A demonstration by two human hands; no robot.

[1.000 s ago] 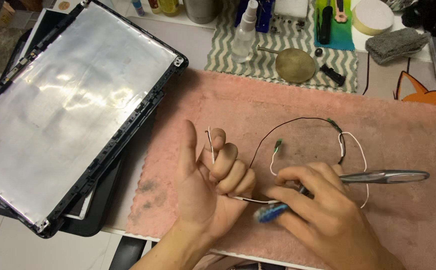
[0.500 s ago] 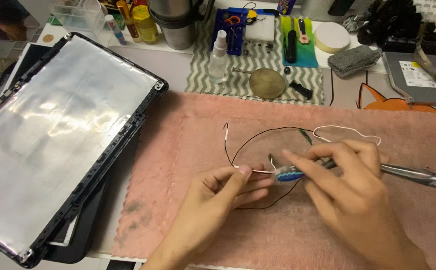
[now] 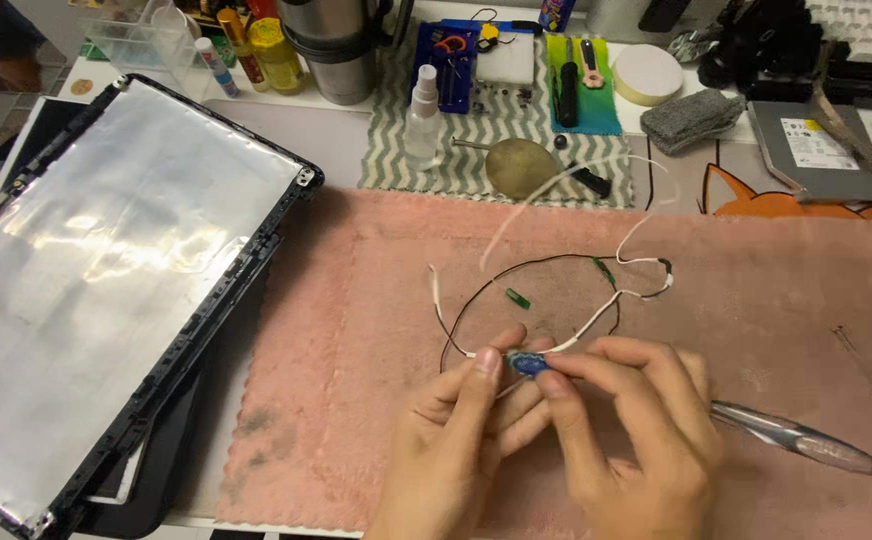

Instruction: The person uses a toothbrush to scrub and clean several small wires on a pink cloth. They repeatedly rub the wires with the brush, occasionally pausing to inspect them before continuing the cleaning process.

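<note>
My left hand (image 3: pixel 461 440) and my right hand (image 3: pixel 631 420) meet over a pink fuzzy mat (image 3: pixel 356 330). Between their fingertips they pinch a small blue piece (image 3: pixel 526 363) joined to thin black and white wires (image 3: pixel 596 285). The wires loop away across the mat, and one white end lifts up, blurred. My right hand also carries silver tweezers (image 3: pixel 796 440) that stick out to the right. A small green bit (image 3: pixel 517 298) lies on the mat inside the wire loop.
A laptop screen lid with a silvery back (image 3: pixel 106 270) lies at the left. Behind the mat are a spray bottle (image 3: pixel 422 115), a round brass dish (image 3: pixel 521 165), a screwdriver (image 3: pixel 568 80), a grey cloth (image 3: pixel 691 118) and an optical drive (image 3: pixel 821 145).
My view has shifted a little. The hands stay pinched together on the blue piece, and the wire loop has swung, with a white end now lifted off the mat.
</note>
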